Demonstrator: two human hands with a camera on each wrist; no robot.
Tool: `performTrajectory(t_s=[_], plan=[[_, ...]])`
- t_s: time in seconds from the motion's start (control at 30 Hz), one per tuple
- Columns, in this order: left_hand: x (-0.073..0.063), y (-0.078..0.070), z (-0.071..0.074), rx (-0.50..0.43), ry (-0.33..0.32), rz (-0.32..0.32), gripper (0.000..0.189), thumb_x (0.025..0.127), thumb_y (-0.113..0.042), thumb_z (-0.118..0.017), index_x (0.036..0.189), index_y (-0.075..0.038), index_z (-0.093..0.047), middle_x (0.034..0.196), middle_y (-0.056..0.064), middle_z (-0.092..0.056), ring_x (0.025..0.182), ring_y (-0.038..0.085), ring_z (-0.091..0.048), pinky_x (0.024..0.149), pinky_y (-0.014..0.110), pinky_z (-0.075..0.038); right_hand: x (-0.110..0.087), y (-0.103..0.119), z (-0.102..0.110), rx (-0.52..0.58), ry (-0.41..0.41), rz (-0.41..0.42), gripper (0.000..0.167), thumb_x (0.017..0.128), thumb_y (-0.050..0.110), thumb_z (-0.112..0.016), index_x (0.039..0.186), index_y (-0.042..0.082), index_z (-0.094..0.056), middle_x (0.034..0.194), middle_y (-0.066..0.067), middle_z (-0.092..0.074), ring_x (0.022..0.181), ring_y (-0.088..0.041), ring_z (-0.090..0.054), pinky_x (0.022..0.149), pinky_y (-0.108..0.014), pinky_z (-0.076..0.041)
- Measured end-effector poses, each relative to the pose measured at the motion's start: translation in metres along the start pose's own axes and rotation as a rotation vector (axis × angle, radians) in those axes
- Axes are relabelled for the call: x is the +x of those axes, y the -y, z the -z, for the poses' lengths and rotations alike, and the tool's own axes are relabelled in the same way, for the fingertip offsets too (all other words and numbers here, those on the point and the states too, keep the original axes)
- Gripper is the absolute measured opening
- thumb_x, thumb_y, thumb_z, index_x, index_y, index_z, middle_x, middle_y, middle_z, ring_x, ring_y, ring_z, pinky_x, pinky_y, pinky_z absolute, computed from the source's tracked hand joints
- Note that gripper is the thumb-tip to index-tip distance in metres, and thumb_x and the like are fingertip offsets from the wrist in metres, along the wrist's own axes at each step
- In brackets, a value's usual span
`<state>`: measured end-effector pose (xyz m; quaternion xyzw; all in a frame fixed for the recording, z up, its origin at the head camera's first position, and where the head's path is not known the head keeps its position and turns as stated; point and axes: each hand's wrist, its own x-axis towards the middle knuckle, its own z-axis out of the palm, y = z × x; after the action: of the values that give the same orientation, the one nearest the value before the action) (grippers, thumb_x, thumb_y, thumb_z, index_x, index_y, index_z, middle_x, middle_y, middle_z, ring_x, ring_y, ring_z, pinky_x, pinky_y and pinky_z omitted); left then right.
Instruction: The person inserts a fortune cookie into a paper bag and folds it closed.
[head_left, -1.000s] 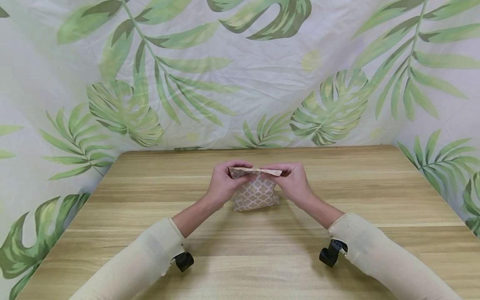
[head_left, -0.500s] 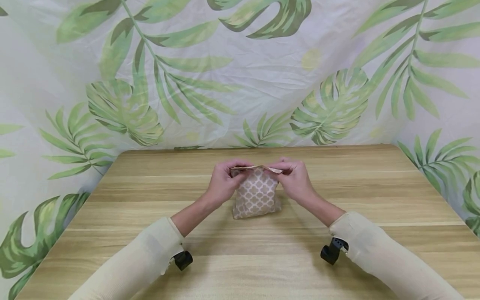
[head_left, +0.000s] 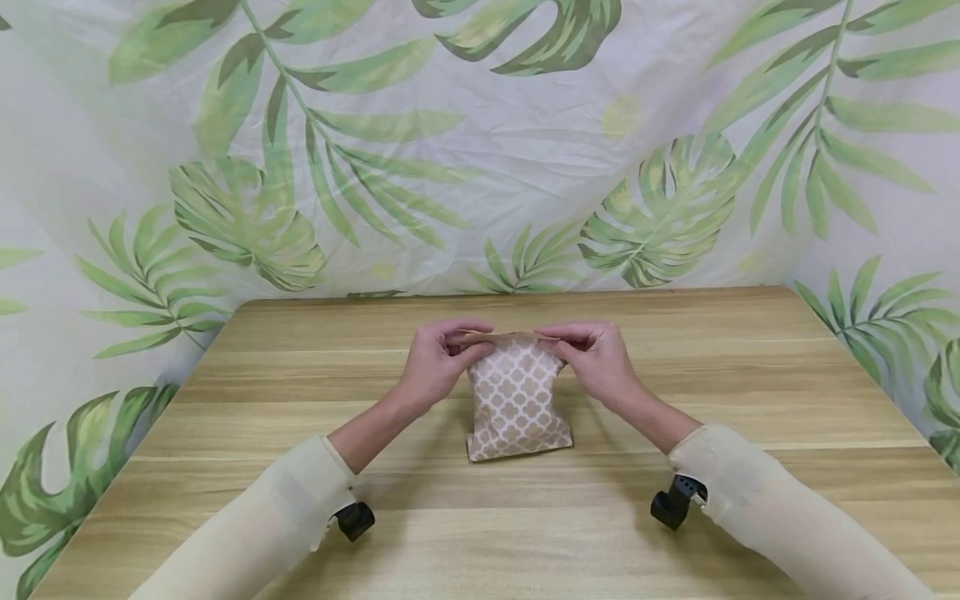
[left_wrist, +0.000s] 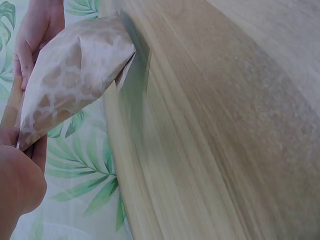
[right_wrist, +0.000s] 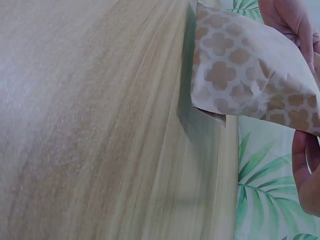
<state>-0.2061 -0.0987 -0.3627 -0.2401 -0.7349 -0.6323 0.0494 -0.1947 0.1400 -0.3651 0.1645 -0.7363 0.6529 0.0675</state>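
Standing upright at mid-table on the wooden table (head_left: 225, 400): one small paper bag (head_left: 516, 400), tan with a white lattice print, base on the board, top edge pressed flat. Left hand (head_left: 435, 367) pinches the left end of that top edge between thumb and fingers; right hand (head_left: 596, 362) pinches the right end likewise. Risks, as judged: uneven pull between the two pinches may tear or crease the thin paper; loosening either pinch may let the bag tip over, since its base looks narrow.
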Motion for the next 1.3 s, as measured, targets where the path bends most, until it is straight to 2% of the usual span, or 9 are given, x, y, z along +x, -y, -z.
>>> performTrajectory(t_s=[0.13, 0.27, 0.37, 0.5, 0.67, 0.83, 0.93, 1.1, 1.3], plan=[[0.000, 0.000, 0.002, -0.020, 0.018, -0.020, 0.023, 0.089, 0.014, -0.071, 0.112, 0.016, -0.069, 0.092, 0.028, -0.075, 0.074, 0.008, -0.072, 0.062, 0.017, -0.054, 0.000, 0.000, 0.001, 0.006, 0.002, -0.007, 0.018, 0.094, -0.011, -0.068, 0.111, -0.016, -0.072, 0.104, -0.029, -0.074, 0.071, -0.003, -0.069, 0.063, -0.018, -0.057], [-0.001, 0.001, 0.004, -0.025, 0.037, -0.048, 0.023, 0.091, 0.015, -0.069, 0.114, 0.017, -0.067, 0.063, 0.008, -0.063, 0.051, 0.002, -0.045, 0.049, 0.016, -0.037, 0.000, 0.000, 0.002, 0.021, -0.003, -0.011, 0.019, 0.095, -0.010, -0.068, 0.112, -0.017, -0.071, 0.098, -0.024, -0.076, 0.068, -0.003, -0.066, 0.062, -0.019, -0.056], [-0.001, 0.001, 0.005, -0.021, 0.055, -0.071, 0.023, 0.092, 0.015, -0.068, 0.115, 0.017, -0.067, 0.057, -0.004, -0.051, 0.049, 0.004, -0.034, 0.047, 0.017, -0.030, -0.001, 0.000, 0.003, 0.031, -0.002, -0.006, 0.020, 0.095, -0.011, -0.066, 0.113, -0.017, -0.070, 0.095, -0.017, -0.078, 0.066, -0.003, -0.065, 0.061, -0.019, -0.056], [-0.002, 0.003, 0.006, -0.004, 0.074, -0.098, 0.023, 0.093, 0.014, -0.067, 0.116, 0.016, -0.067, 0.056, -0.004, -0.046, 0.048, 0.005, -0.032, 0.046, 0.018, -0.028, -0.002, 0.000, 0.003, 0.035, 0.005, 0.005, 0.019, 0.095, -0.012, -0.066, 0.113, -0.017, -0.070, 0.098, -0.019, -0.077, 0.066, -0.003, -0.065, 0.061, -0.019, -0.056], [-0.002, 0.005, 0.007, 0.008, 0.096, -0.109, 0.021, 0.095, 0.013, -0.064, 0.115, 0.013, -0.069, 0.066, 0.012, -0.063, 0.049, 0.006, -0.034, 0.047, 0.020, -0.029, -0.002, -0.002, 0.004, 0.041, 0.018, 0.017, 0.018, 0.094, -0.015, -0.064, 0.110, -0.019, -0.070, 0.104, -0.029, -0.074, 0.069, -0.002, -0.067, 0.063, -0.018, -0.056], [-0.002, 0.004, 0.007, 0.019, 0.110, -0.120, 0.018, 0.095, 0.014, -0.062, 0.112, 0.012, -0.070, 0.091, 0.027, -0.074, 0.053, 0.005, -0.045, 0.050, 0.019, -0.036, -0.002, -0.002, 0.006, 0.041, 0.038, 0.037, 0.017, 0.095, -0.014, -0.064, 0.110, -0.018, -0.071, 0.102, -0.016, -0.078, 0.072, -0.003, -0.068, 0.064, -0.018, -0.056], [-0.002, 0.005, 0.008, 0.027, 0.120, -0.122, 0.018, 0.095, 0.016, -0.061, 0.110, 0.013, -0.071, 0.100, 0.029, -0.074, 0.064, 0.004, -0.058, 0.056, 0.018, -0.045, -0.002, -0.003, 0.007, 0.042, 0.046, 0.043, 0.016, 0.095, -0.014, -0.063, 0.108, -0.018, -0.071, 0.102, -0.014, -0.078, 0.075, -0.003, -0.069, 0.065, -0.018, -0.056], [-0.003, 0.005, 0.010, 0.064, 0.148, -0.124, 0.022, 0.093, 0.021, -0.056, 0.104, 0.013, -0.073, 0.105, 0.028, -0.073, 0.083, 0.004, -0.066, 0.069, 0.018, -0.052, -0.002, -0.005, 0.008, 0.023, 0.058, 0.054, 0.014, 0.095, -0.015, -0.061, 0.101, -0.018, -0.073, 0.103, -0.025, -0.075, 0.080, -0.003, -0.069, 0.068, -0.018, -0.056], [-0.003, 0.005, 0.011, 0.179, 0.167, -0.194, 0.028, 0.090, 0.021, -0.055, 0.101, 0.008, -0.077, 0.104, 0.021, -0.076, 0.095, 0.019, -0.072, 0.077, 0.020, -0.056, -0.002, -0.005, 0.008, -0.005, 0.056, 0.058, 0.014, 0.096, -0.013, -0.060, 0.098, -0.016, -0.074, 0.102, -0.028, -0.074, 0.079, -0.004, -0.067, 0.066, -0.018, -0.053]])
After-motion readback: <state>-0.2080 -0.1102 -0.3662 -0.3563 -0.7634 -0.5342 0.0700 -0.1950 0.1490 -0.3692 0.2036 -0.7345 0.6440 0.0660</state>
